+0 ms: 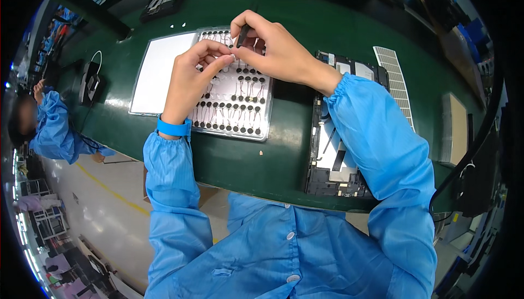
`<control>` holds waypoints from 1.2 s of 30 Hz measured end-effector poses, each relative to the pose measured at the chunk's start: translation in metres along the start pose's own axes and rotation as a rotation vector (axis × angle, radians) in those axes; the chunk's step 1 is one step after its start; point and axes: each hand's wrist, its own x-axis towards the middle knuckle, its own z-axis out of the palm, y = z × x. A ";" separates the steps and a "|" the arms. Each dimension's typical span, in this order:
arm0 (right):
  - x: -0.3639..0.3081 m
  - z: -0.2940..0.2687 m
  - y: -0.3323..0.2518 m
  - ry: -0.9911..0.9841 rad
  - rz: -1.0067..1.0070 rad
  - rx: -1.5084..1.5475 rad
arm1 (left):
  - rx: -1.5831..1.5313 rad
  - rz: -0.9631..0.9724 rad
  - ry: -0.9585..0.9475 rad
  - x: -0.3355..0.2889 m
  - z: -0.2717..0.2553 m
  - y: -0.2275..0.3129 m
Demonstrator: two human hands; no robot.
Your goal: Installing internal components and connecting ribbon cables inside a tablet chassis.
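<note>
Both my hands meet over a clear plastic tray [263,134] holding rows of small black discs with thin wires [236,107]. My left hand [191,72], with a blue wrist strap [174,129], has its thumb and index finger pinched on a tiny white piece [232,57]. Its exact kind is too small to make out. My right hand [278,51] is closed around a slim black tool [243,35], perhaps tweezers, held upright between the fingers. The right fingertips come right up to the left ones at the white piece.
A white sheet [161,75] lies left of the tray on the green table [234,168]. To the right are an opened black device panel [338,176] and a pale gridded strip [396,75]. Another person [52,124] sits at far left.
</note>
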 end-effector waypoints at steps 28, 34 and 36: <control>0.000 0.012 -0.011 0.034 0.328 0.655 | -0.089 0.230 0.136 0.001 -0.003 -0.003; 0.001 0.017 -0.003 0.081 0.297 0.679 | -0.063 0.215 0.148 0.002 -0.001 -0.004; 0.001 0.017 -0.003 0.090 0.225 0.644 | -0.039 0.212 0.147 0.001 -0.001 0.002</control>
